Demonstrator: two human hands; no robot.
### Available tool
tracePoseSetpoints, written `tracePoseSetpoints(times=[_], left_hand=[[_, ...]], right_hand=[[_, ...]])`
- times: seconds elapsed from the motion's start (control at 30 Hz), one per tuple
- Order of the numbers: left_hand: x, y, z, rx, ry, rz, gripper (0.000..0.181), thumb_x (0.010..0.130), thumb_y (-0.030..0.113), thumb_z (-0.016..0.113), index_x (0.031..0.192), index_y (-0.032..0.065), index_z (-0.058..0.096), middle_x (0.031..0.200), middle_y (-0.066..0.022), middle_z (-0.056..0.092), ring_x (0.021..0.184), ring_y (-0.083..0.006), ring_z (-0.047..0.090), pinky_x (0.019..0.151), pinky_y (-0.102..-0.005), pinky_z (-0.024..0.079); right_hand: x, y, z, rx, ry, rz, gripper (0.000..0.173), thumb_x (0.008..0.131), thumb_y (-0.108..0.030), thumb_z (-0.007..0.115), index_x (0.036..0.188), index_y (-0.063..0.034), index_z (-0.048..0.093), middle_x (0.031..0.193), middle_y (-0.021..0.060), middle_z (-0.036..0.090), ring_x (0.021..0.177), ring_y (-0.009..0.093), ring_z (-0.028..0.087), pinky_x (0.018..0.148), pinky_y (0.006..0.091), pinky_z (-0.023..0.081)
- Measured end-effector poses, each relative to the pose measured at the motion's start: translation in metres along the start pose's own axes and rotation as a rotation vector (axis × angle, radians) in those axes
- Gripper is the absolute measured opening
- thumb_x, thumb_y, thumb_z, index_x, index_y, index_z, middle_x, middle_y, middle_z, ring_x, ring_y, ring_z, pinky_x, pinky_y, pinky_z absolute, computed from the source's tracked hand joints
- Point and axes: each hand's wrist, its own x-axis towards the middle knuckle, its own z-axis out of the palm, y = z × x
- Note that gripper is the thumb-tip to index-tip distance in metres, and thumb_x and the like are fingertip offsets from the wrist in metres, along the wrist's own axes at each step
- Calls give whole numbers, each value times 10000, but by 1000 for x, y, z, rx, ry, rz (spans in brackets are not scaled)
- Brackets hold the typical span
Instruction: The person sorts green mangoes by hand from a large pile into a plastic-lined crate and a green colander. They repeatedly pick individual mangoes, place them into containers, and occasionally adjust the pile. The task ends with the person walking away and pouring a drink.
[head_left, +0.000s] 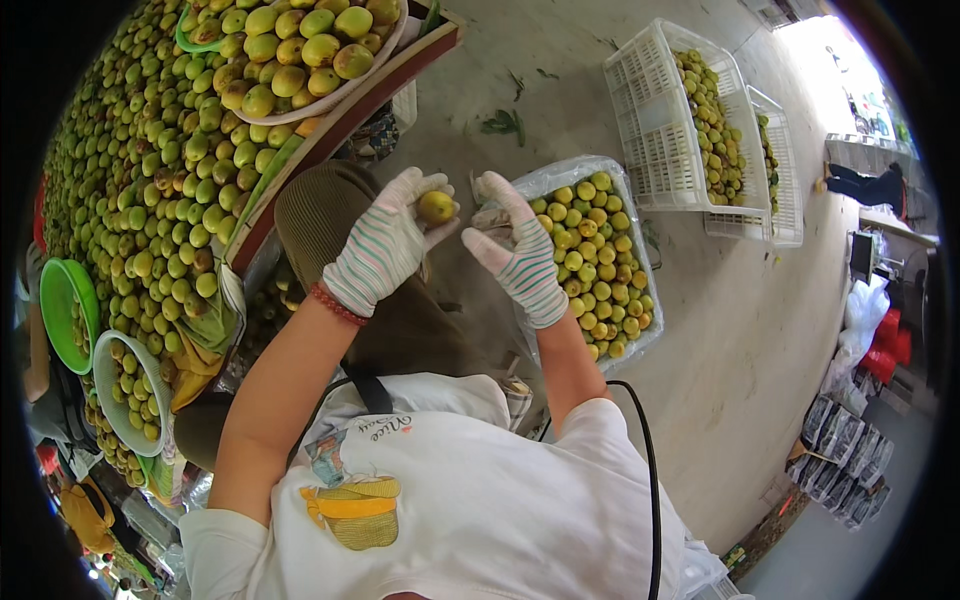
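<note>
My left hand (386, 232), in a striped white glove, holds one round yellow-green fruit (436, 208), which looks like a jujube, between thumb and fingers. A short gap to the right, my right hand (517, 251) wears a matching glove. Its thumb and forefinger are apart, and I see nothing held in it. Beneath and beyond that hand, a crate lined with clear plastic (651, 289) holds many similar fruits (592, 251). On my left, a wide heap of the fruit (180, 165) lies behind a wooden edge board (300, 161).
A white basket (247, 116) of larger-looking fruit rests on the heap. Green (69, 315) and pale (135, 390) baskets stand at left, near another person's arm (36, 345). White plastic crates (660, 127) of fruit stand at upper right. Leaves (504, 124) litter the concrete floor.
</note>
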Motion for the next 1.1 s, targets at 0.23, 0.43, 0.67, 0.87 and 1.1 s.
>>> tracePoseSetpoints(times=[0.23, 0.43, 0.67, 0.87, 1.1], left_hand=[[-7, -14, 9, 161, -221, 9, 586, 990, 441, 480, 1378, 3, 451, 1329, -115, 515, 1267, -218, 470, 1092, -345, 356], [-35, 11, 10, 1202, -18, 507, 486, 936, 164, 584, 1379, 1, 470, 1344, -134, 542, 1189, -214, 549, 1034, -348, 425], [-32, 23, -11, 1926, -89, 1120, 364, 823, 108, 625, 1172, 6, 612, 1139, -183, 648, 1031, -348, 630, 923, -411, 507], [-30, 21, -12, 1931, -67, 1078, 330, 827, 126, 627, 1142, 27, 624, 1117, -154, 657, 1012, -326, 637, 903, -410, 514], [-29, 20, -15, 1980, -44, 1109, 303, 831, 137, 626, 1116, 35, 634, 1074, -135, 671, 989, -314, 645, 896, -410, 519]], right_hand=[[5, 33, 12, -209, 42, -192, 518, 825, -22, 713, 1310, -22, 533, 1173, 85, 600, 1025, 152, 590, 878, 277, 499], [18, 103, -67, -415, 486, 155, 447, 779, -103, 755, 1190, -23, 600, 1069, 120, 611, 935, 209, 608, 853, 321, 509], [34, 137, -138, -1094, 431, 400, 444, 809, -151, 716, 1238, -120, 607, 1281, 124, 554, 1075, 299, 588, 960, 383, 490], [37, 152, -145, -1045, 414, 521, 445, 860, -216, 692, 1284, -139, 581, 1305, 135, 554, 1158, 316, 563, 989, 403, 472], [53, 135, -143, -1150, 349, 723, 453, 867, -416, 664, 1238, -164, 600, 1276, 119, 590, 1153, 320, 583, 955, 431, 477]])
